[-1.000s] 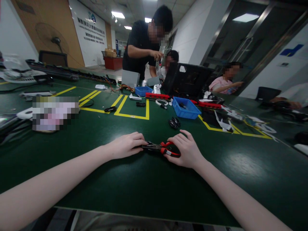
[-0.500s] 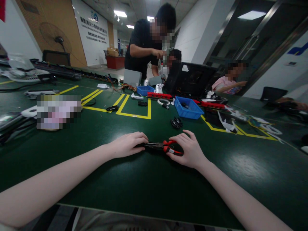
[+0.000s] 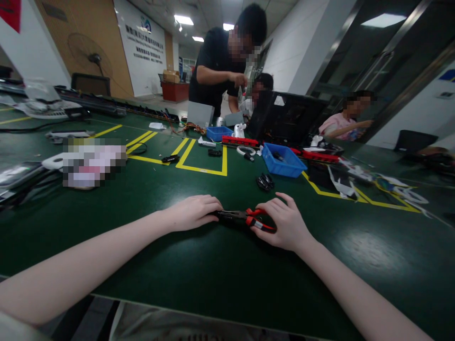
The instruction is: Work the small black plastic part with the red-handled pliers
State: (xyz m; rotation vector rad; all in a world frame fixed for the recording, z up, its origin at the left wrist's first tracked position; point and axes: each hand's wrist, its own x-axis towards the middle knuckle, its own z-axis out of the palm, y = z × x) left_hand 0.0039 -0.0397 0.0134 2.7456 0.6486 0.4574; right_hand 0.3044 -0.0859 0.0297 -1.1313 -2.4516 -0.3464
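Note:
My right hand [image 3: 287, 222] is closed on the red handles of a pair of long-nose pliers [image 3: 261, 221], whose dark jaws point left. Beside the jaw tips, my left hand [image 3: 197, 213] has its fingers pressed together around something small and dark, too hidden to make out. Both hands are low over the green table [image 3: 199, 270]. Behind my right hand lies a small bundle of black parts [image 3: 265, 182], touched by neither hand.
A blue bin [image 3: 284, 161] holding dark items stands beyond the bundle, with a smaller blue bin [image 3: 218, 133] farther back. Red strips, cables and a black open case [image 3: 287, 116] lie behind. At left is a blurred-out flat object [image 3: 94, 166]. People are across the table.
The whole view has shifted a little, so hands and table items appear slightly farther right. Both hands keep their hold, and the pliers stay between them.

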